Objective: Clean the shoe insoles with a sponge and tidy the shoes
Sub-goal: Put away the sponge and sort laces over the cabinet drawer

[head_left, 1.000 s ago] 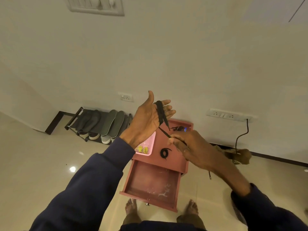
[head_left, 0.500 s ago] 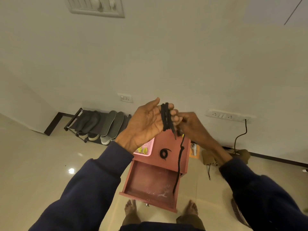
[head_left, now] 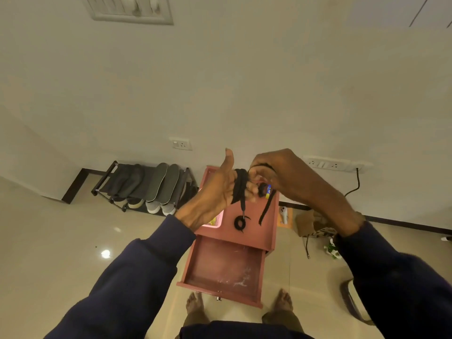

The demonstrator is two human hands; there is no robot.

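Shoelace, black, soft and light, was looped round the straight fingers of the left hand, thumb up, while the right hand just beside it pinched the running part, the loose tail dangling below. Being limp, it would likely slide off unless kept taut, so the best hold seemed close to the loops. Beneath the hands a second coiled lace lay on the desk, insoles on a rack further left.

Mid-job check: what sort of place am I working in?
Likely a home hallway or entry area: a shoe rack holding shoes and insoles, a small pink cabinet with its drawer open, a glossy tiled floor.
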